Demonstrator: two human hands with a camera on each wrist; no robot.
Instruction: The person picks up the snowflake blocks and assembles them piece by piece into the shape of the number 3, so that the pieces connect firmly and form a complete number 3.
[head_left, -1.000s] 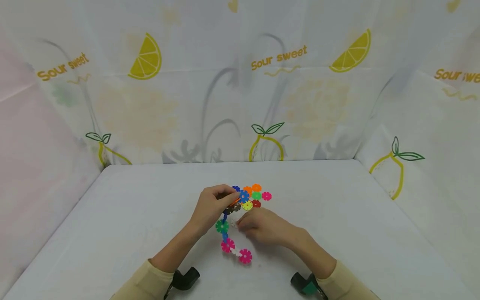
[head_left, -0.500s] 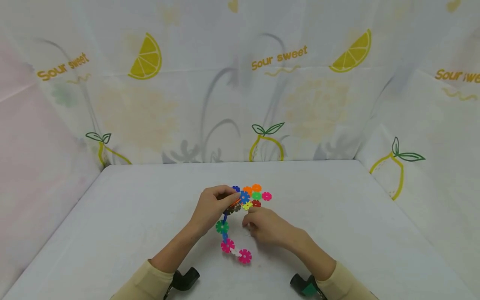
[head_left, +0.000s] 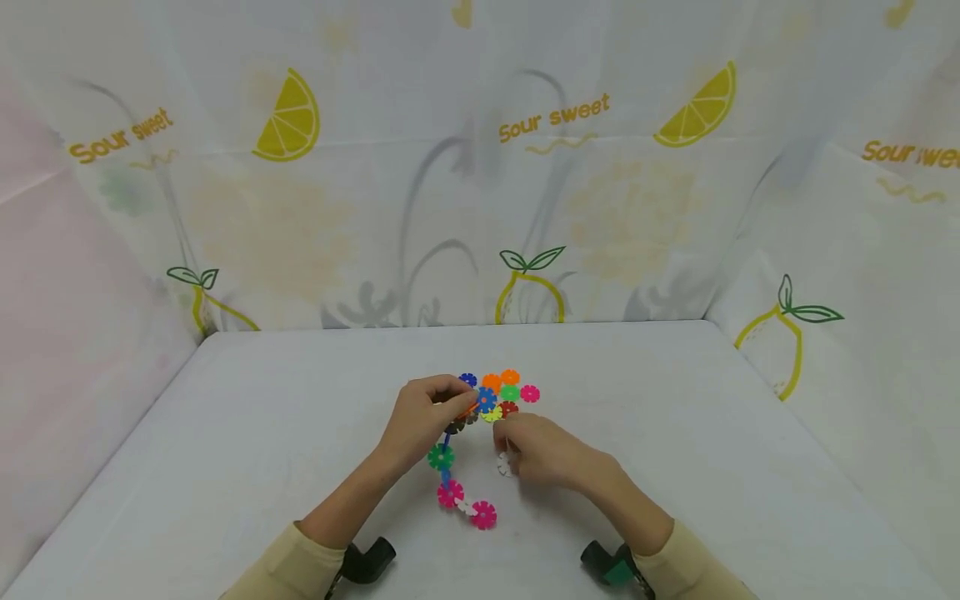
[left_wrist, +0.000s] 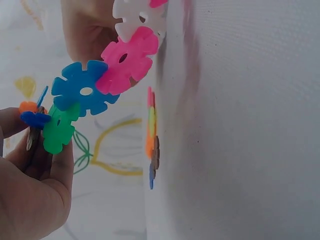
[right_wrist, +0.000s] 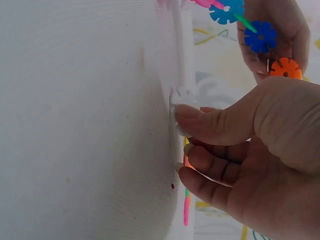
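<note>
My left hand [head_left: 427, 417] pinches one end of a chain of interlocking snowflake discs. From it the chain runs towards me through a green disc [head_left: 441, 457], a blue disc [left_wrist: 85, 89], a pink disc [head_left: 451, 494] and a white one [left_wrist: 142, 20] to a pink end disc [head_left: 483, 515]. Orange [right_wrist: 285, 68] and dark blue discs [right_wrist: 260, 36] sit by the left fingers. To the right, my right hand [head_left: 543, 450] pinches a loose white snowflake disc [head_left: 504, 464] just at the tabletop, its thumb covering part of it in the right wrist view.
Beyond the hands lie several loose discs on the white table [head_left: 300, 400], among them orange [head_left: 511, 377], light green [head_left: 510, 393], pink [head_left: 530, 393] and dark red ones [head_left: 508, 409]. A lemon-print cloth [head_left: 375, 208] hangs behind the table.
My right hand has shifted slightly to the right, and the white disc has come with it. My left hand keeps its grip on the chain, almost still.
</note>
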